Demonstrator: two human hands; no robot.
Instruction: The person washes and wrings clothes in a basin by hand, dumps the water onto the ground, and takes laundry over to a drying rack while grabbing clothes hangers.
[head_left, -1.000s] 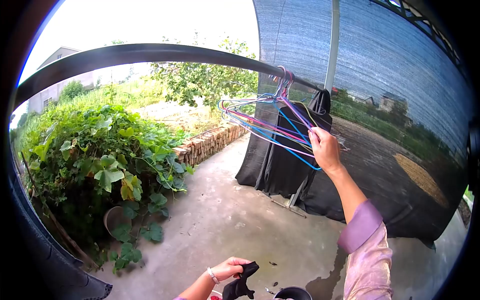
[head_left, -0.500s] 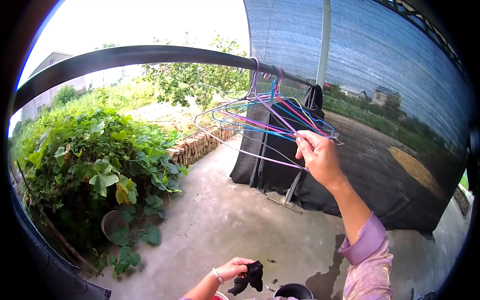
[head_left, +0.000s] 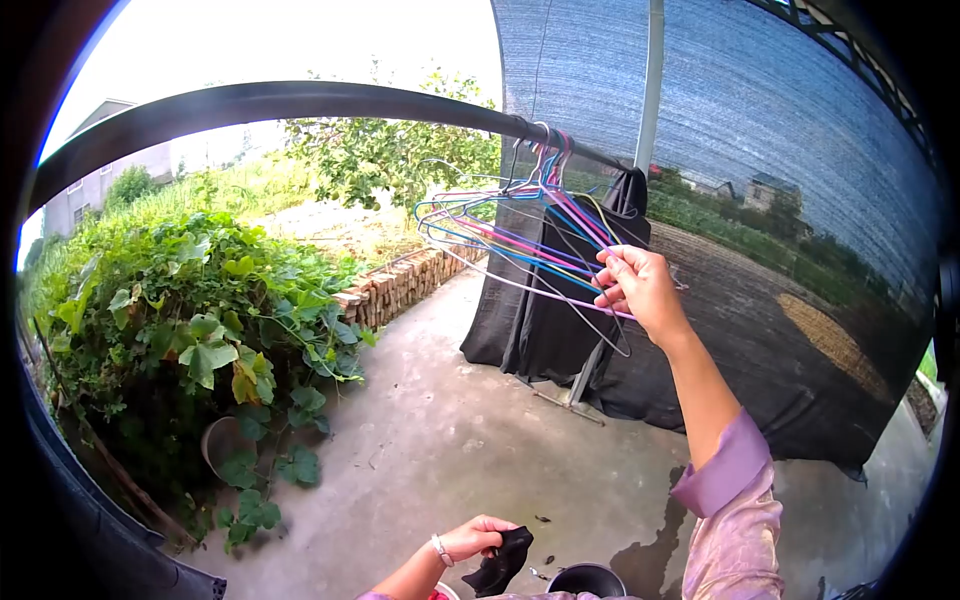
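Observation:
My right hand (head_left: 640, 288) is raised at the hangers, its fingers closed on the near end of a purple clothes hanger (head_left: 545, 288). Blue, pink and dark wire hangers (head_left: 530, 235) crowd together beside it, hooked over a dark rail (head_left: 400, 102). Low in front of me, my left hand (head_left: 474, 538) pinches a small black piece of cloth (head_left: 503, 562) that droops from the fingers; its exact kind is unclear. A black basin (head_left: 585, 578) stands just right of the cloth, partly cut off by the frame's bottom edge.
Leafy vines (head_left: 190, 330) grow at the left around a round container (head_left: 222, 448). A low brick stack (head_left: 400, 285) lies behind. Black mesh sheeting (head_left: 740, 330) hangs at the right, by a metal post (head_left: 650, 90). The concrete floor (head_left: 400, 430) has a wet patch (head_left: 645, 560).
The purple hanger and its hook have shifted right along the rail, closer to the others. My right hand moved slightly up and right. A dark hanger now swings out lower; the black cloth hangs differently.

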